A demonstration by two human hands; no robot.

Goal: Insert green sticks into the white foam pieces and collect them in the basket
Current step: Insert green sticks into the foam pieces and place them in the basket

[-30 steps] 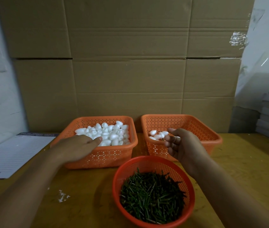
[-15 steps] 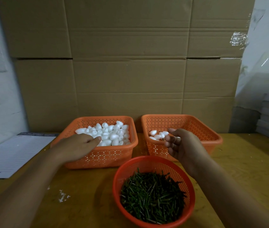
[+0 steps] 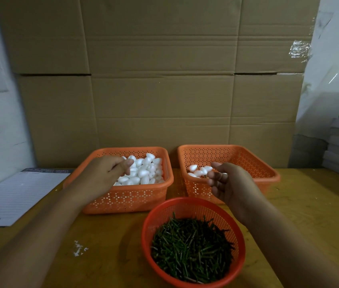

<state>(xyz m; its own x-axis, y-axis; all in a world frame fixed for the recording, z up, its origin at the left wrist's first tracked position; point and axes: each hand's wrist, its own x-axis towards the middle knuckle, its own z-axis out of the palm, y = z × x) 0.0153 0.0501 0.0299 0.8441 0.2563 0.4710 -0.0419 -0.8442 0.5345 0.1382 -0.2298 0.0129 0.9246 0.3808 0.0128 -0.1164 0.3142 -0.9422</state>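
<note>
At the centre of the frame the left hand [image 3: 104,175] reaches over the near-left edge of the left square orange basket [image 3: 131,201], its fingers curled down among the white foam pieces [image 3: 143,173] heaped there; whether it actually grips one cannot be told, since the fingertips are hidden. To the right of centre, the right hand [image 3: 230,183] hangs over the near wall of the right square orange basket [image 3: 253,163], fingers loosely curled with the palm turned left, holding nothing that can be made out. A few foam pieces [image 3: 198,171] lie in that basket's near-left corner, just beside the right fingertips. At lower centre, in front of both square baskets, a round red basket [image 3: 193,206] holds a dense pile of green sticks [image 3: 191,248]. All three baskets stand on a yellowish wooden table [image 3: 309,215]. A lined notepad [image 3: 15,198] lies at the left edge, white crumbs [image 3: 79,248] dot the table at lower left, and a cardboard wall [image 3: 160,80] fills the upper frame.
</note>
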